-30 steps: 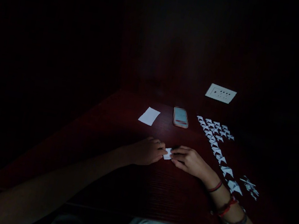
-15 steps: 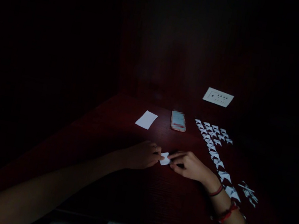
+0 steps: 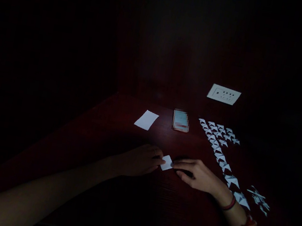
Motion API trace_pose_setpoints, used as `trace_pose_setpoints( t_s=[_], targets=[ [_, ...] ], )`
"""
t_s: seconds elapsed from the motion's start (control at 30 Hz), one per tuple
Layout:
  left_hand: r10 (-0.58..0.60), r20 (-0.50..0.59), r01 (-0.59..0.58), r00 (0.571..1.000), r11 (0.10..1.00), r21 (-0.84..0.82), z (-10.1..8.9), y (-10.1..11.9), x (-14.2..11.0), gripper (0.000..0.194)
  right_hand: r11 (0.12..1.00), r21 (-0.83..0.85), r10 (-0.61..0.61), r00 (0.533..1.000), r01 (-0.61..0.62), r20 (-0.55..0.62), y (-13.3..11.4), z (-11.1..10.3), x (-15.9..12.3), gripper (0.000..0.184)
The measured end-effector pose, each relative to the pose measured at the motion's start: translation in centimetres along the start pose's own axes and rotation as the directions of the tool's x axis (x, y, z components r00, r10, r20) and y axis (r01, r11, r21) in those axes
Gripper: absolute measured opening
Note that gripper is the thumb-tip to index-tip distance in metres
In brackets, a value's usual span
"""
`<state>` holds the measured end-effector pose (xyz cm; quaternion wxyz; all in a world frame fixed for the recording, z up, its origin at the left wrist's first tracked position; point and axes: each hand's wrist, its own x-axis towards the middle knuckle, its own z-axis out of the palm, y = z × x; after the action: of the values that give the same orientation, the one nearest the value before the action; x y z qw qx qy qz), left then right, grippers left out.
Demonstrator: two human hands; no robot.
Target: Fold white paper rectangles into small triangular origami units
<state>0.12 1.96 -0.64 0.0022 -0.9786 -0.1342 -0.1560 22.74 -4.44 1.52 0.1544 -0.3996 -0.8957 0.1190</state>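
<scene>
A small white square of folded paper (image 3: 167, 163) lies on the dark red table between my two hands. My left hand (image 3: 142, 161) grips its left corner, thumb on top. The fingertips of my right hand (image 3: 197, 173) touch the right corner; its fingers are stretched out, with the thumb apart and below. Several small folded paper pieces (image 3: 220, 156) stand in slanting rows to the right of my right hand. A larger white sheet of paper (image 3: 146, 120) rests flat beyond my left hand.
A phone (image 3: 180, 120), its screen blurred out, lies near the back of the table (image 3: 103, 120). Thin white paper scraps (image 3: 258, 200) are heaped at the right. On the back wall is a white socket plate (image 3: 224, 94). The surroundings are very dark.
My right hand has shifted slightly right and its fingers have straightened, uncovering more of the small paper. The left hand keeps its hold. The view has tilted a little.
</scene>
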Motion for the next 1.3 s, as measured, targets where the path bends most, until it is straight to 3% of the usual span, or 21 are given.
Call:
trace_pose_setpoints(
  t_s=[0.27, 0.47, 0.8, 1.1, 1.3],
  targets=[
    [0.030, -0.010, -0.030, 0.999, 0.999, -0.014, 0.97, -0.43, -0.19, 0.029, 0.997, -0.080, -0.014, 1.000, 0.013, -0.016, 0.12, 0.21, 0.16, 0.021],
    [0.035, 0.020, -0.034, 0.999, 0.999, -0.033, 0.64, -0.31, -0.10, 0.030, 0.994, -0.105, 0.017, 1.000, -0.019, -0.022, 0.15, 0.42, 0.59, 0.030],
    [0.022, 0.002, -0.022, 1.000, 0.999, -0.043, 0.47, -0.15, 0.23, 0.031, 0.979, -0.197, 0.054, 0.998, -0.050, 0.014, 0.24, 0.60, 0.63, 0.028],
    [0.005, 0.039, -0.004, 0.999, 1.000, -0.030, 0.73, 0.05, 0.29, 0.033, 0.989, -0.147, 0.025, 1.000, -0.025, -0.003, 0.36, 0.65, 0.66, 0.022],
    [-0.012, 0.042, 0.014, 0.999, 0.999, -0.035, 0.64, 0.55, 0.56, 0.033, 0.982, -0.168, 0.075, 0.996, -0.081, -0.046, 0.77, 0.92, 0.54, 0.029]
  ],
)
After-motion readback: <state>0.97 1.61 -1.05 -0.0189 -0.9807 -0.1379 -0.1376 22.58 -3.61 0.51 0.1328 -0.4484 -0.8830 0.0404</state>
